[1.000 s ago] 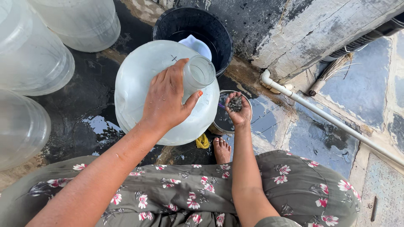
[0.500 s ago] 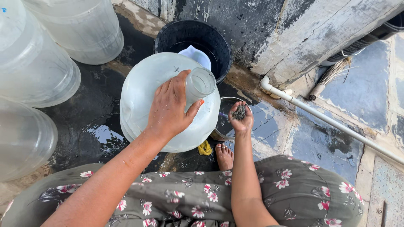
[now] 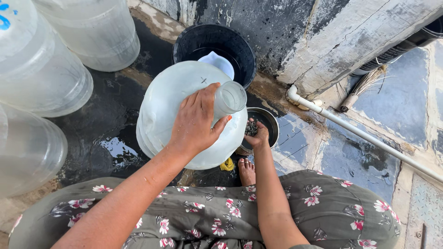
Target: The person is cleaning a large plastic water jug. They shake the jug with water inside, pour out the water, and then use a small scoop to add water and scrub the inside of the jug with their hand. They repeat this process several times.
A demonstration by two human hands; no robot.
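The left hand (image 3: 196, 120) has its grip wrapped around the neck of a large translucent water jug (image 3: 161, 106), which stands tilted on the wet floor (image 3: 110, 133) before the person's knees. The right hand (image 3: 257, 137) is cupped shut on a pinch of dark gritty bits (image 3: 250, 128), held over a steel bowl (image 3: 271, 123) just beside the jug. The step looks like loading grit. Getting it through the narrow mouth (image 3: 230, 97) calls for a steady neck and a funnelled hand.

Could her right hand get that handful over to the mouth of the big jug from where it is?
Probably yes: the right hand, cupped over the metal bowl, sits just beside the jug's open mouth, with nothing between; the left hand grips the neck only.
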